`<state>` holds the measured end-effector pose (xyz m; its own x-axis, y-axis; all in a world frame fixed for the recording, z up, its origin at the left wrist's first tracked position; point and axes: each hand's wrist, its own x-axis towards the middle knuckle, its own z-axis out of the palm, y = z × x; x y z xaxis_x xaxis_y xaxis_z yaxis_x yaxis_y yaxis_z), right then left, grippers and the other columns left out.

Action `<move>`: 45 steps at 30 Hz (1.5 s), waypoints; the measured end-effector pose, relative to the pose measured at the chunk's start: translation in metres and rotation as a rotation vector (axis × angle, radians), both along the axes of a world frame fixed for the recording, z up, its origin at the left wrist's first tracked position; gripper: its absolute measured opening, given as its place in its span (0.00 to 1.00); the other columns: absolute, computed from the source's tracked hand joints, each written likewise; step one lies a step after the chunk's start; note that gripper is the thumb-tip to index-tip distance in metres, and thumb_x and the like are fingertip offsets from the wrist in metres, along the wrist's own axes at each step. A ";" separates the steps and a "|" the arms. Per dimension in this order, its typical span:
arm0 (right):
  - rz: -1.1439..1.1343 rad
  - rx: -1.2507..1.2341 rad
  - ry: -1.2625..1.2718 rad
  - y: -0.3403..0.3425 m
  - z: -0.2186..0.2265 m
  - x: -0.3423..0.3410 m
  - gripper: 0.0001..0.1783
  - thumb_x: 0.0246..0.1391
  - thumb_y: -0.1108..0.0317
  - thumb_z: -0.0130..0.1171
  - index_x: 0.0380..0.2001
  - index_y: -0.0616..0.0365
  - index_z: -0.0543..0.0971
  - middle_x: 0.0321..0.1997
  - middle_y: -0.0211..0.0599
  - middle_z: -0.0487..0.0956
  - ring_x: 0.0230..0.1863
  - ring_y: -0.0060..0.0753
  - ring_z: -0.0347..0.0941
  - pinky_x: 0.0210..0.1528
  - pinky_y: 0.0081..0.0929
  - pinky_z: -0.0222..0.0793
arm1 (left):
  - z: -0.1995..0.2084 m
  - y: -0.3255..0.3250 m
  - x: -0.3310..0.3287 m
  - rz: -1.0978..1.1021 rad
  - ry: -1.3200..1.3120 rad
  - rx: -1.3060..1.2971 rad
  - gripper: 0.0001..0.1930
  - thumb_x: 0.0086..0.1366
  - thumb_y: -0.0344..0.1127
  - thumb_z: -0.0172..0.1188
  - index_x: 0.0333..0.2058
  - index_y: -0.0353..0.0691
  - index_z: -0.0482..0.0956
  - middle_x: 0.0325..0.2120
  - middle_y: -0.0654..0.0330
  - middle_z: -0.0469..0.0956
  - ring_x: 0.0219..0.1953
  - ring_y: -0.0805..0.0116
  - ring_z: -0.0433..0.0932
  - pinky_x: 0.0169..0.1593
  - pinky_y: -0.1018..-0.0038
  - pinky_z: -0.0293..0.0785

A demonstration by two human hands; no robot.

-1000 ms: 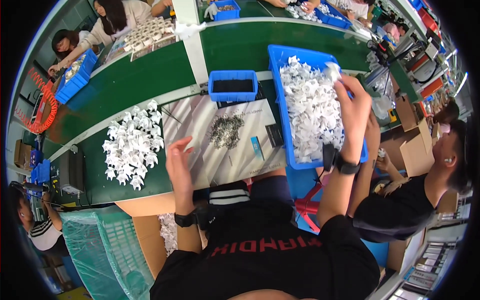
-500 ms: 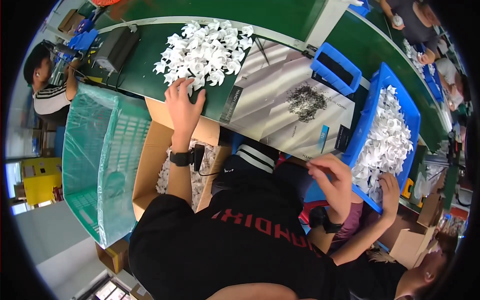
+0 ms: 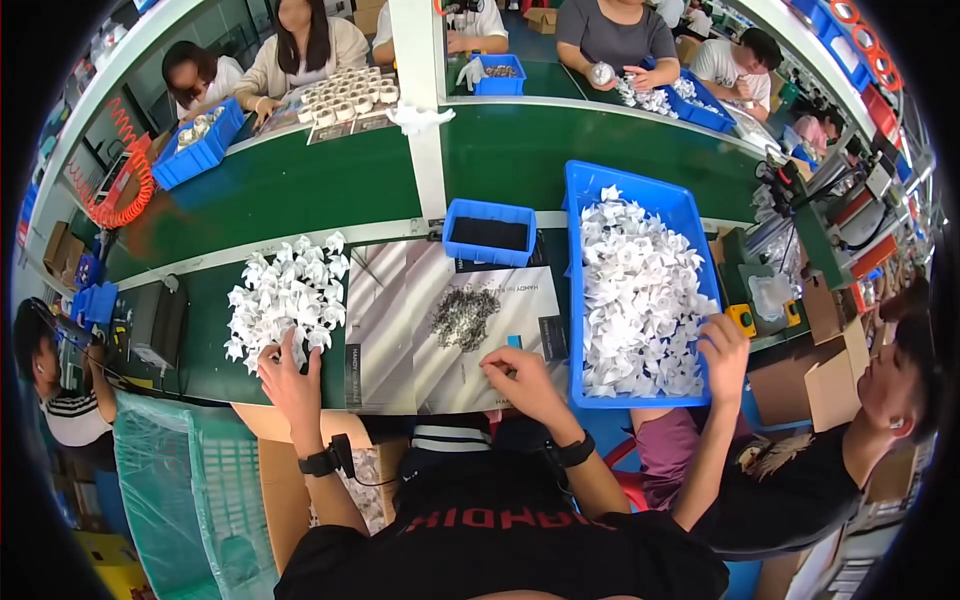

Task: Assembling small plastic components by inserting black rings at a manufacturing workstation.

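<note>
My left hand (image 3: 290,388) reaches to the near edge of a pile of white plastic parts (image 3: 285,290) with pointed, petal-like ends. Its thumb and fingers are apart, touching or just over the nearest parts. Over the near edge of a printed cardboard sheet (image 3: 390,355) hovers my right hand (image 3: 530,388), its fingertips pinched together; anything between them is too small to make out. On the sheet lies a scattered heap of tiny dark pieces (image 3: 465,320), beyond the right fingertips.
A small blue bin (image 3: 490,257) of black bits stands behind the sheet. To the right, a co-worker's hand (image 3: 724,355) is at a large blue bin (image 3: 577,300) of white parts. An open carton (image 3: 283,485) and a green crate (image 3: 190,480) stand at the lower left.
My view has swung and now shows more of the bench and the people across it. My right hand is now over the sheet's near edge; my left hand remains at the pile.
</note>
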<state>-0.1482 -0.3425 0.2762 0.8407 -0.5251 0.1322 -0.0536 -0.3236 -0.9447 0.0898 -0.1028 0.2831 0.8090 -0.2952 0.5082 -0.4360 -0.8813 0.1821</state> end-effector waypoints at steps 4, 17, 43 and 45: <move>-0.019 -0.004 -0.005 0.000 -0.003 0.001 0.07 0.51 0.73 0.57 0.33 0.65 0.77 0.26 0.39 0.77 0.24 0.30 0.75 0.29 0.24 0.69 | -0.010 0.001 0.013 -0.137 -0.029 -0.043 0.21 0.59 0.38 0.61 0.52 0.45 0.72 0.42 0.53 0.70 0.43 0.52 0.71 0.44 0.63 0.68; -0.053 -0.054 -0.046 0.004 0.002 -0.001 0.06 0.52 0.74 0.58 0.33 0.64 0.78 0.27 0.35 0.78 0.25 0.22 0.73 0.28 0.20 0.67 | -0.013 -0.001 0.005 -0.093 0.081 -0.349 0.11 0.61 0.33 0.59 0.42 0.39 0.75 0.42 0.54 0.76 0.40 0.50 0.75 0.40 0.63 0.69; -0.075 -0.078 -0.051 0.007 0.001 -0.002 0.05 0.52 0.75 0.57 0.33 0.64 0.78 0.27 0.39 0.78 0.27 0.28 0.76 0.30 0.23 0.70 | -0.004 -0.066 -0.026 -0.500 0.138 -0.100 0.14 0.57 0.39 0.61 0.42 0.46 0.76 0.47 0.62 0.73 0.49 0.59 0.71 0.47 0.63 0.64; -0.076 -0.077 -0.046 0.006 0.002 -0.001 0.05 0.52 0.75 0.57 0.33 0.64 0.78 0.27 0.39 0.78 0.27 0.27 0.76 0.30 0.22 0.70 | -0.005 -0.068 -0.027 -0.481 0.155 -0.099 0.14 0.57 0.40 0.61 0.41 0.45 0.76 0.47 0.63 0.74 0.48 0.59 0.71 0.46 0.63 0.64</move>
